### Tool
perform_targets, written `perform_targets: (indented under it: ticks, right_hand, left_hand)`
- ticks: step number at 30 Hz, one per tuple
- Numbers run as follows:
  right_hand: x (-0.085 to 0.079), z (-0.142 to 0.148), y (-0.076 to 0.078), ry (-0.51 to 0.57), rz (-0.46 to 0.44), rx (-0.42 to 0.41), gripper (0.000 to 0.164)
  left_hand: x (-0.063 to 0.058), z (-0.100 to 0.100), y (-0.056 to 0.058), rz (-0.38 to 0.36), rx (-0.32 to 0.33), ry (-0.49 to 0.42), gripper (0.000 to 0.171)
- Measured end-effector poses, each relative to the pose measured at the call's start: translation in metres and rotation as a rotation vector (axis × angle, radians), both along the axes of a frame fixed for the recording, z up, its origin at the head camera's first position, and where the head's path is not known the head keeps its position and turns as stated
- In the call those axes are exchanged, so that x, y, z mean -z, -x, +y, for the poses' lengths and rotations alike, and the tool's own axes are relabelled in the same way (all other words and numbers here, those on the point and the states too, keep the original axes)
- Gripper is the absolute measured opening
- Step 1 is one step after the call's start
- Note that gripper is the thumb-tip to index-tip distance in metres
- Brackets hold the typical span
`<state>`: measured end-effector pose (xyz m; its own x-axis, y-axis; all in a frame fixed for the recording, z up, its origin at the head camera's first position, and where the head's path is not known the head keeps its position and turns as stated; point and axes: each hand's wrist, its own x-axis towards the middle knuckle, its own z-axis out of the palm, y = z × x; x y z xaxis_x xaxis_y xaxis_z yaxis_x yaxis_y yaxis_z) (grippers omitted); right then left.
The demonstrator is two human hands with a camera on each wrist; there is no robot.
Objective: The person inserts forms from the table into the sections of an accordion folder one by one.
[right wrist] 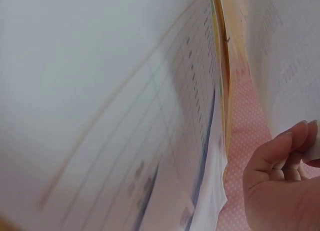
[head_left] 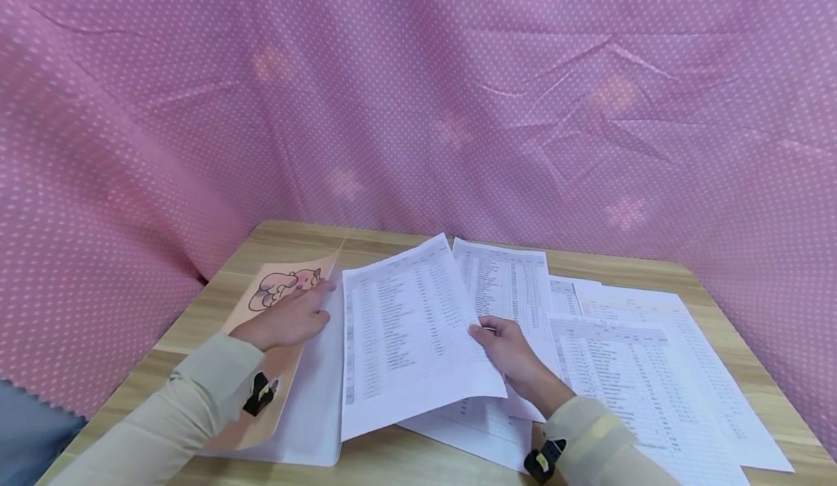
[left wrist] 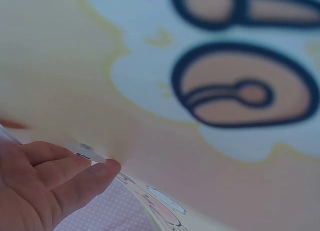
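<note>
A peach folder [head_left: 245, 428] with a cartoon animal on its cover lies at the left of the table, its cover raised from the white inner side. My left hand [head_left: 292, 319] holds the cover near its free edge; its fingertips [left wrist: 112, 167] meet that edge beside a small pale tab in the left wrist view. My right hand [head_left: 513, 355] grips the right edge of a printed sheet [head_left: 405, 326]. That sheet is tilted up, its left side beside the folder's opening. In the right wrist view curled fingers [right wrist: 300, 136] hold the paper.
More printed sheets overlap on the right half of the wooden table [head_left: 375, 464], including one sheet [head_left: 506, 282] behind the right hand and another sheet [head_left: 628, 370] further right. A pink dotted cloth [head_left: 418, 108] hangs behind and beside the table.
</note>
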<state>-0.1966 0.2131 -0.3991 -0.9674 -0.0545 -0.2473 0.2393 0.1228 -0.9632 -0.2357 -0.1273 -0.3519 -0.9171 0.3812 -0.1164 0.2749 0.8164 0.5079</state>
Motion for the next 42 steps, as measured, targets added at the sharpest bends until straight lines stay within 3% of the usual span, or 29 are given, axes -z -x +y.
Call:
perform_targets:
  ticks: [9, 21, 29, 42]
  right_hand:
    - [0.005, -0.02, 0.006, 0.003, -0.004, -0.03, 0.03]
    - [0.01, -0.04, 0.006, 0.059, -0.045, -0.125, 0.031]
    - [0.014, -0.05, 0.006, 0.095, -0.057, -0.14, 0.033]
    - [0.012, -0.068, 0.006, 0.135, -0.08, -0.157, 0.041]
  left_hand:
    - [0.001, -0.002, -0.001, 0.009, 0.03, -0.02, 0.056]
    - [0.002, -0.002, 0.0, -0.06, 0.017, -0.038, 0.057]
    - [-0.001, -0.001, 0.0, -0.078, 0.002, -0.026, 0.059]
    - [-0.003, 0.0, 0.003, -0.044, 0.006, 0.006, 0.059]
